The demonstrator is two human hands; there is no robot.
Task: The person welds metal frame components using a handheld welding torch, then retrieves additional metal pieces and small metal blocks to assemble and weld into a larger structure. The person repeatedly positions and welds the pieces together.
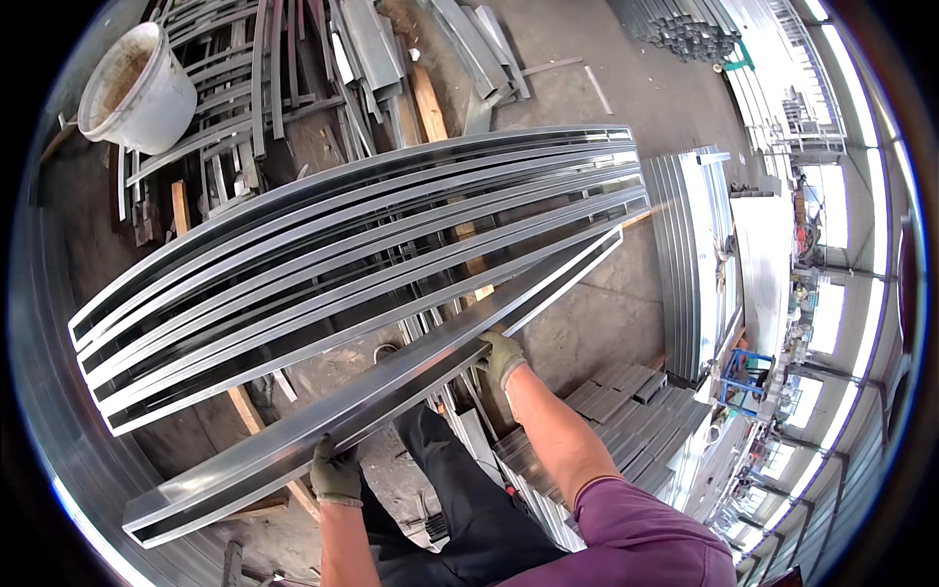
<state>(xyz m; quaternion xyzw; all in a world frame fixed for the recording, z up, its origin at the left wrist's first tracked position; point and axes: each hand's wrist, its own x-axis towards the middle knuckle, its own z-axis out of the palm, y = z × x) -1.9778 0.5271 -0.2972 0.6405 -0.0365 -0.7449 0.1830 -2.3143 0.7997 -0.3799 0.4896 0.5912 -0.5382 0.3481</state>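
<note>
Just beside channel row (323, 256), one long metal channel (401, 386) lies forward of both palms, long axis lower left to upper right, askew to row. Left hand (335, 474) toward lower-left end; right hand (502, 358) nearer row. Fingers of both curled round channel's near edge, gripping; undersides hidden. Counts: two gloved hands, one held channel, one white bucket (152, 103); row at least four channels, exact number unclear.

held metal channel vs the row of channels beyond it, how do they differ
The held metal channel is gripped by the left hand and right hand; the row of channels lies across wooden bars. The held one is a single piece; the row has several side by side. The held one slants more steeply in the picture than the row. Both are long and silvery.
</note>
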